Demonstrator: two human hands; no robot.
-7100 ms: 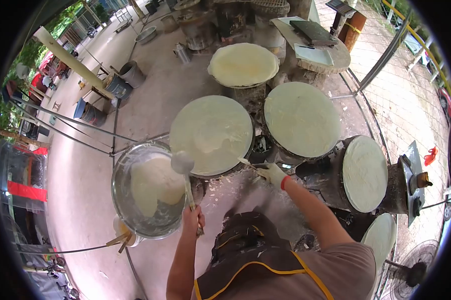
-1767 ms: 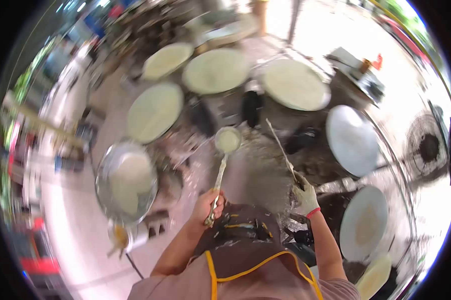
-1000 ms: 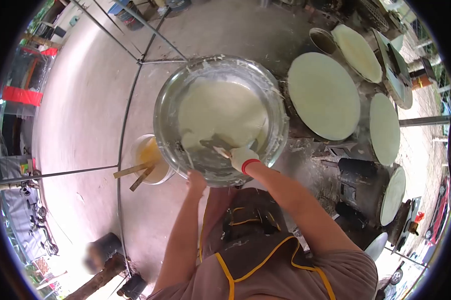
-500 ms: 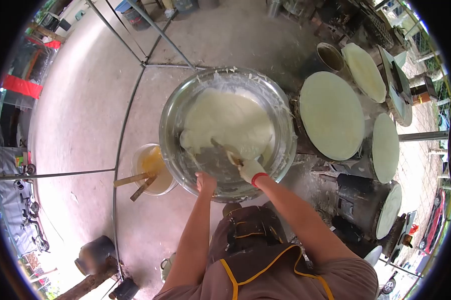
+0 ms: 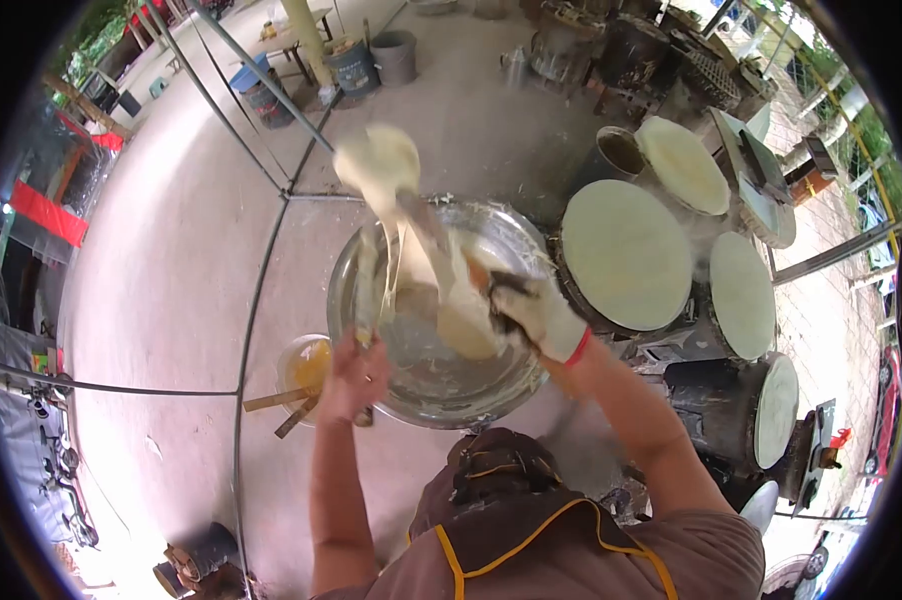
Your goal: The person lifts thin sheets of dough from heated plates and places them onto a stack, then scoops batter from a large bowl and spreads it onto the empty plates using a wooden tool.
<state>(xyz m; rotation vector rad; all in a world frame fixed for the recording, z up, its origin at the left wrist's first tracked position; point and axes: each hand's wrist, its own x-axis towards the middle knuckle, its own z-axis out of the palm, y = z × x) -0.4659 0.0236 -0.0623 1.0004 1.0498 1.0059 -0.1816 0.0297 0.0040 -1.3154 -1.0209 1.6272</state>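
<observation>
Ladle (image 5: 376, 165), one: batter-coated (blurred), raised over the metal basin's (image 5: 451, 405) far-left side, handle gripped by the bare left hand (image 5: 356, 378). Scraper (image 5: 429, 232), one: gripped by the gloved right hand (image 5: 533, 312), above the basin. Batter (image 5: 463, 330): strands hanging below the ladle. White bucket (image 5: 293, 362): just beside the basin, left.

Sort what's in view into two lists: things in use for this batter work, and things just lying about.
In use:
- ladle, in the left hand
- scraper, in the gloved right hand
- batter
- metal basin
- round griddles, probably

Apparently lying about:
- grey bucket
- metal kettle
- white bucket beside the basin; its role is unclear
</observation>
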